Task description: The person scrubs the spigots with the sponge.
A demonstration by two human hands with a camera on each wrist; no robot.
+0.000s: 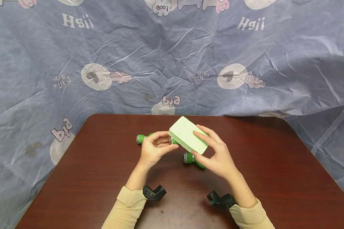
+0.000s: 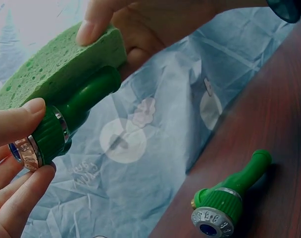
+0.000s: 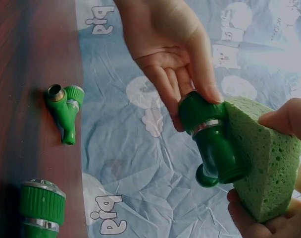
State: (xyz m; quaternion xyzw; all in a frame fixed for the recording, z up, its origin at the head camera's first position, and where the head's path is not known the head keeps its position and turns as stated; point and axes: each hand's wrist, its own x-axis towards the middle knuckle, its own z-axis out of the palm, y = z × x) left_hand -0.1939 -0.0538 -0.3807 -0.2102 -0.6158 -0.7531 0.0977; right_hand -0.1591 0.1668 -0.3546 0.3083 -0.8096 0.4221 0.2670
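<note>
My left hand [image 1: 152,151] pinches a green tap [image 2: 88,96] by its ribbed knob, between thumb and fingers. The tap has silver rings and a blue centre on the knob's end; its spout points toward my right hand [image 1: 219,157]. That hand grips a light green sponge [image 1: 186,133], thumb on one face and fingers on the other. In the right wrist view the sponge's flat side lies against the tap [image 3: 217,148]. The sponge hides most of the tap in the head view. Both hands are raised over the table.
On the dark red-brown table [image 1: 103,187] lie two more green taps: one [image 1: 140,139] behind my left hand, partly hidden, and one [image 1: 189,158] below the sponge. A patterned blue-grey cloth [image 1: 149,57] hangs behind the table. Black wrist cameras [image 1: 154,193] sit at both cuffs.
</note>
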